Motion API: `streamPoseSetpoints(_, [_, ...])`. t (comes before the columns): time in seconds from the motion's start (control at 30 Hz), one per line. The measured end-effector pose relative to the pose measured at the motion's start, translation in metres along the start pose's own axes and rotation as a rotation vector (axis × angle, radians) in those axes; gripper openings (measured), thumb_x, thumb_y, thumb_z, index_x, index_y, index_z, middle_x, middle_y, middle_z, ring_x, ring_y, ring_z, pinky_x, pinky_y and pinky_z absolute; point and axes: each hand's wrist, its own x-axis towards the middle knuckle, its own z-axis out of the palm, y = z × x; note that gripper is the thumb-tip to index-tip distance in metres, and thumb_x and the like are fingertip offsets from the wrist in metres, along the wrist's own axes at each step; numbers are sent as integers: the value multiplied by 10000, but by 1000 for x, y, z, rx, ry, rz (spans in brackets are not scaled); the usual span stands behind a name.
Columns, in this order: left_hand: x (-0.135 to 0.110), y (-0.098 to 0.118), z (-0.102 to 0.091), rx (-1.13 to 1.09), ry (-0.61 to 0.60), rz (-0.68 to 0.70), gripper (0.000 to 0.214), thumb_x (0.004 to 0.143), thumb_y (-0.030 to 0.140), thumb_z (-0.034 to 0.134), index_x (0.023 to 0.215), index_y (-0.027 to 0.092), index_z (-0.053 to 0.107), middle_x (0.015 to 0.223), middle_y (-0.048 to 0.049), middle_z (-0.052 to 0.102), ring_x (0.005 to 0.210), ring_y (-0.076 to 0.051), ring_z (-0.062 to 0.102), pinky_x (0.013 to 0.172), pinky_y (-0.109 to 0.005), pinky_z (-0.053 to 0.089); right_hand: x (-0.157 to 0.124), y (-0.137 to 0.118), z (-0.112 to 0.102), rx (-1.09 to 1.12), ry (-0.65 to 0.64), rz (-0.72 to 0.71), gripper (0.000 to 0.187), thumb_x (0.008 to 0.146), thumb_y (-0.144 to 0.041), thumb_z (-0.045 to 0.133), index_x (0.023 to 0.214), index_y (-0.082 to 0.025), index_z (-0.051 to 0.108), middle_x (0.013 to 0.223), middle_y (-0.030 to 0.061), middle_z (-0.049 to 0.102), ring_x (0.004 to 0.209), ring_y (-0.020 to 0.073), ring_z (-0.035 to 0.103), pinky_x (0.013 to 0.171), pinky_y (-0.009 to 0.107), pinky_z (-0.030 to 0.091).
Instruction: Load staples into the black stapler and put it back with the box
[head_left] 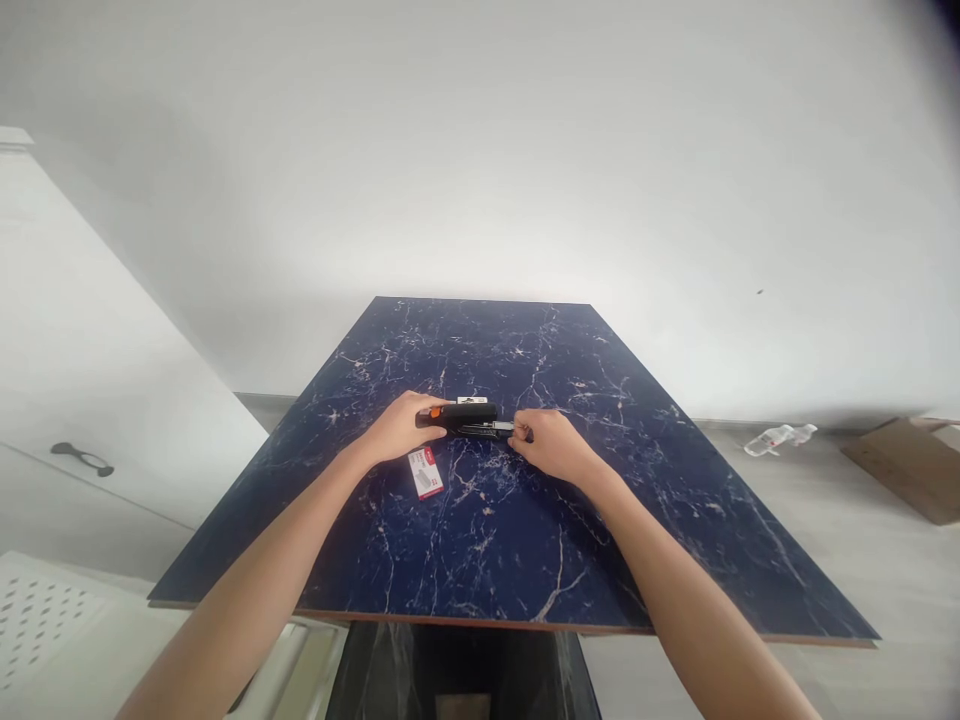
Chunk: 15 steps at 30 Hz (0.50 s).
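Black stapler with an orange patch and a silvery metal strip lies crosswise between my two hands; whether it rests on the surface or is lifted slightly, I cannot tell. Beyond both hands rises a plain white wall. Well to the left of my left hand stands a white cabinet. Beneath my hands spreads a dark blue, marble-patterned tabletop with pale veins. Well to the right of my right hand, on the floor, sits a brown cardboard box, and nearer to that hand lies some clear plastic packaging. My left hand is curled round the stapler's left end, thumb on the near side and fingers on the far side. My right hand is mostly closed, its fingertips pinching the metal strip at the right end. Just nearer to me than my left hand lies a small red-and-white box. Just beyond the stapler, between my hands, shows a smaller whitish item, partly hidden.
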Motion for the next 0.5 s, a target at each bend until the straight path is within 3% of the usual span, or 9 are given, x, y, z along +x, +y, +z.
streamPoseSetpoints(0.2, [0,2,0,-5,4,-23,424,846,382,705,1265,323,668,1238,-40,681,1179,-295,555,983,-426,443,-1,-9,6,27,19,-91,182,763,-119,574,709,-198,418,781,1,524,710,138,467,634,254,320])
streamPoseSetpoints(0.5, [1,0,2,-17,22,-51,530,814,393,750,1323,321,622,1238,-69,666,1124,-301,602,933,-422,473,-5,-28,20,104,1,-208,157,736,-148,598,729,-193,448,963,40,469,790,159,468,711,287,389])
